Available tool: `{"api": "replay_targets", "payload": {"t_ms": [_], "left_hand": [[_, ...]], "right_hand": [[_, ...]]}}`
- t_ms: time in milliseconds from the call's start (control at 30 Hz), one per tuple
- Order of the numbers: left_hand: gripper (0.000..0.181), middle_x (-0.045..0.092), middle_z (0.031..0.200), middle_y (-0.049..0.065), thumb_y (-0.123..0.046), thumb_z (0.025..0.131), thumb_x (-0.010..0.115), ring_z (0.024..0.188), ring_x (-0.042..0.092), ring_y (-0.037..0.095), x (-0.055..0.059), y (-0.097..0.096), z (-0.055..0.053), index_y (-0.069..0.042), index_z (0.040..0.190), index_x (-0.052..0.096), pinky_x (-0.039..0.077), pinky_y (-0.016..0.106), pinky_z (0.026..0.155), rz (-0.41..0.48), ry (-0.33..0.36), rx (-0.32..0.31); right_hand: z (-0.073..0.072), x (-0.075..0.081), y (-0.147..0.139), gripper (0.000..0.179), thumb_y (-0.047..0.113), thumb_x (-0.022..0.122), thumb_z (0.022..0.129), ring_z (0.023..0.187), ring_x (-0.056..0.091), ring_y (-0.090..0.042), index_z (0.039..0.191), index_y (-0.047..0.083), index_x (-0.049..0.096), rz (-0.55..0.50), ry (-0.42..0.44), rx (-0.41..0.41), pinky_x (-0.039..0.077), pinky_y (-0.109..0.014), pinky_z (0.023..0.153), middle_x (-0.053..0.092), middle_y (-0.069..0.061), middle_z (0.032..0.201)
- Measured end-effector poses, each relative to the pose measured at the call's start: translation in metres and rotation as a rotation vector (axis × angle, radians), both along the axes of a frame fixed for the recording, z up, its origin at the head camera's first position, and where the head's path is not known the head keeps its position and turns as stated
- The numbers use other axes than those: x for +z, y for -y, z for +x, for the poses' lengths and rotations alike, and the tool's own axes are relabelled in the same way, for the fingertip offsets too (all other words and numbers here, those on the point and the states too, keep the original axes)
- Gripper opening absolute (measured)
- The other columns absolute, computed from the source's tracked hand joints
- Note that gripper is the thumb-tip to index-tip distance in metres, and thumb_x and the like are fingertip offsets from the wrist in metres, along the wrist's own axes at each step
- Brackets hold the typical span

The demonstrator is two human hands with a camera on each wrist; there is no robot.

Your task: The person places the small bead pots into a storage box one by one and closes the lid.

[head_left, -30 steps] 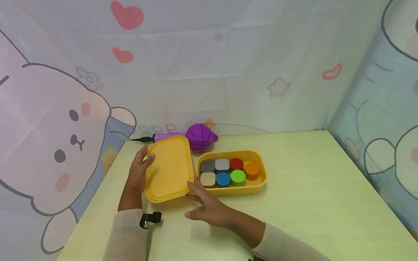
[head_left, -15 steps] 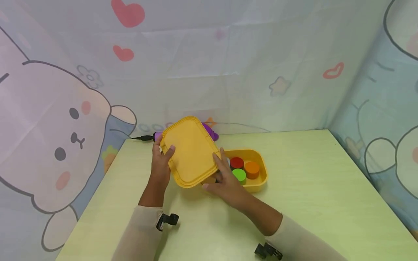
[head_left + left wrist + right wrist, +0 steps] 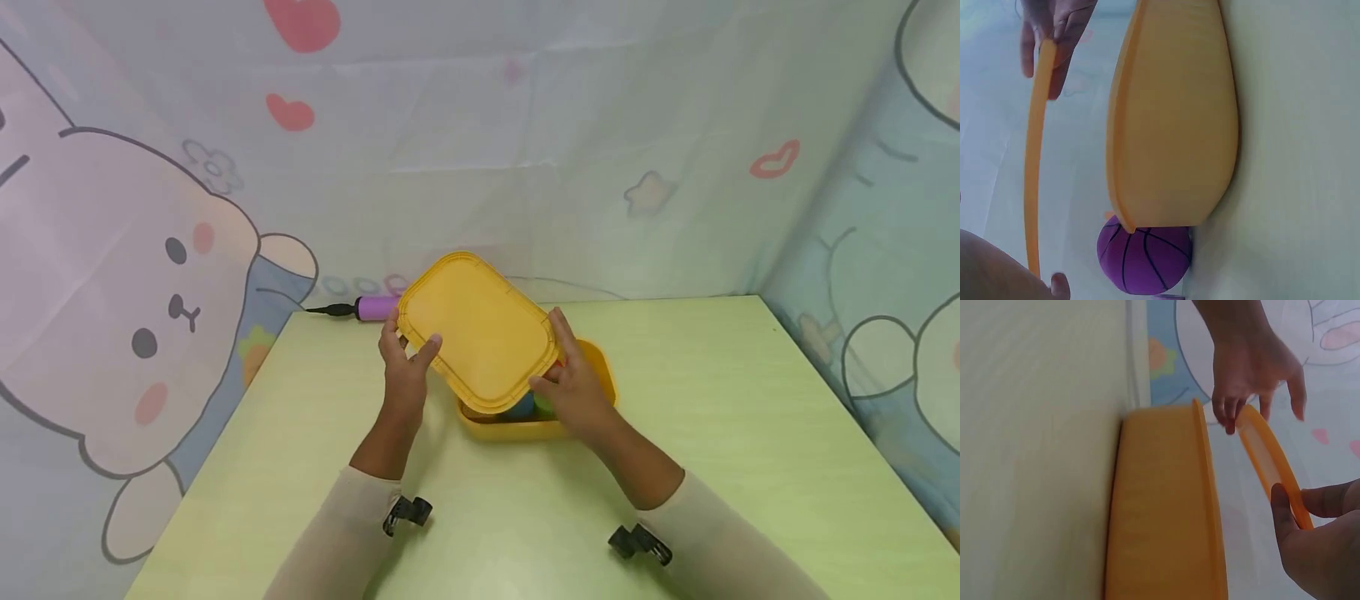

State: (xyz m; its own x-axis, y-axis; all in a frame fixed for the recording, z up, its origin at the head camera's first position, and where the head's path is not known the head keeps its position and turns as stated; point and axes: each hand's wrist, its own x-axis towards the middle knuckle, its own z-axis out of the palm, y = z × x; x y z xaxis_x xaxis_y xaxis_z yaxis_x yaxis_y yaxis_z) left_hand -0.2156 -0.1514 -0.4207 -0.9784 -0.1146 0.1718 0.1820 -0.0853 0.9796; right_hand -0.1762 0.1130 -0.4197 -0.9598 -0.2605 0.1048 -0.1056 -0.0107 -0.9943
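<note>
A yellow rectangular lid (image 3: pixel 480 333) with rounded corners is held tilted above the yellow box (image 3: pixel 525 431) in the head view. My left hand (image 3: pixel 407 371) grips its left corner, thumb on the upper face and fingers behind the edge. At the right end, my right hand (image 3: pixel 581 392) pinches the lid between thumb and fingers, as the right wrist view also shows. From the side, a gap separates the lid (image 3: pixel 1034 162) from the box (image 3: pixel 1172 112). Blue and green round pieces show under the lid; most of the box's contents are hidden.
Behind the lid, at the table's back edge, lies a purple tube with a black tip (image 3: pixel 378 308). A purple ball (image 3: pixel 1147 262) with black lines shows beyond the box in the left wrist view. A printed cloth (image 3: pixel 585 208) hangs behind the light green table (image 3: pixel 750 433).
Both hands have moved right with the lid, carrying it from beside the box to over it. The lid has turned, and my right hand has taken hold of its right end.
</note>
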Motion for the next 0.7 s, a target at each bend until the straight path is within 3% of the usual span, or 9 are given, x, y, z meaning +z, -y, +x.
{"api": "replay_targets", "payload": {"t_ms": [133,200,233,367,433,533,700], "left_hand": [[0.092,0.003,0.181,0.005,-0.022,0.107,0.066,0.161,0.033,0.036,0.007,0.006,-0.001,-0.024,0.176,0.005,0.030,0.057,0.134,0.007,0.009,-0.051],[0.092,0.005,0.182,0.004,-0.025,0.108,0.066,0.156,0.043,0.035,0.011,0.009,-0.001,-0.028,0.176,0.003,0.031,0.057,0.133,-0.035,0.020,-0.091],[0.092,0.007,0.182,0.003,-0.028,0.109,0.066,0.153,0.047,0.034,0.013,0.010,-0.002,-0.030,0.176,0.004,0.031,0.058,0.133,-0.063,0.030,-0.109],[0.090,0.020,0.179,0.005,-0.034,0.109,0.068,0.148,0.055,0.032,0.016,0.010,-0.004,-0.033,0.176,0.008,0.031,0.061,0.133,-0.145,0.073,-0.155],[0.088,0.024,0.176,0.006,-0.036,0.108,0.068,0.147,0.056,0.032,0.016,0.009,-0.004,-0.034,0.176,0.011,0.031,0.061,0.133,-0.154,0.082,-0.159],[0.088,0.027,0.172,0.008,-0.034,0.108,0.068,0.145,0.058,0.033,0.016,0.006,-0.004,-0.034,0.175,0.012,0.033,0.061,0.132,-0.156,0.076,-0.163],[0.089,0.035,0.165,0.013,-0.034,0.108,0.068,0.144,0.060,0.036,0.020,0.001,-0.003,-0.029,0.176,0.012,0.038,0.061,0.128,-0.215,0.075,-0.182]], "right_hand": [[-0.006,0.006,-0.018,0.109,-0.012,0.057,0.105,0.122,0.077,-0.028,0.174,0.050,0.000,-0.011,-0.005,0.009,0.066,-0.024,0.086,0.024,-0.013,0.182],[-0.009,0.008,-0.028,0.110,-0.015,0.057,0.103,0.144,0.062,-0.035,0.174,0.049,0.003,-0.035,-0.007,0.020,0.063,-0.032,0.100,0.029,-0.016,0.180],[-0.010,0.010,-0.033,0.110,-0.015,0.057,0.103,0.144,0.063,-0.037,0.174,0.050,0.004,-0.031,-0.012,0.018,0.063,-0.032,0.101,0.032,-0.017,0.179],[-0.017,0.014,-0.053,0.108,-0.017,0.055,0.102,0.134,0.071,-0.024,0.174,0.048,0.008,-0.007,-0.062,0.014,0.063,-0.032,0.101,0.025,-0.007,0.183],[-0.019,0.017,-0.060,0.107,-0.019,0.054,0.102,0.133,0.071,-0.018,0.175,0.045,0.008,-0.004,-0.098,0.021,0.062,-0.032,0.102,0.008,0.002,0.187],[-0.022,0.023,-0.070,0.106,-0.021,0.053,0.101,0.132,0.071,-0.012,0.176,0.039,0.008,-0.004,-0.140,0.028,0.062,-0.029,0.102,-0.002,0.006,0.187],[-0.027,0.033,-0.083,0.104,-0.024,0.052,0.100,0.137,0.066,-0.005,0.178,0.029,0.008,-0.019,-0.183,-0.012,0.059,-0.022,0.104,0.000,0.004,0.187]]}}
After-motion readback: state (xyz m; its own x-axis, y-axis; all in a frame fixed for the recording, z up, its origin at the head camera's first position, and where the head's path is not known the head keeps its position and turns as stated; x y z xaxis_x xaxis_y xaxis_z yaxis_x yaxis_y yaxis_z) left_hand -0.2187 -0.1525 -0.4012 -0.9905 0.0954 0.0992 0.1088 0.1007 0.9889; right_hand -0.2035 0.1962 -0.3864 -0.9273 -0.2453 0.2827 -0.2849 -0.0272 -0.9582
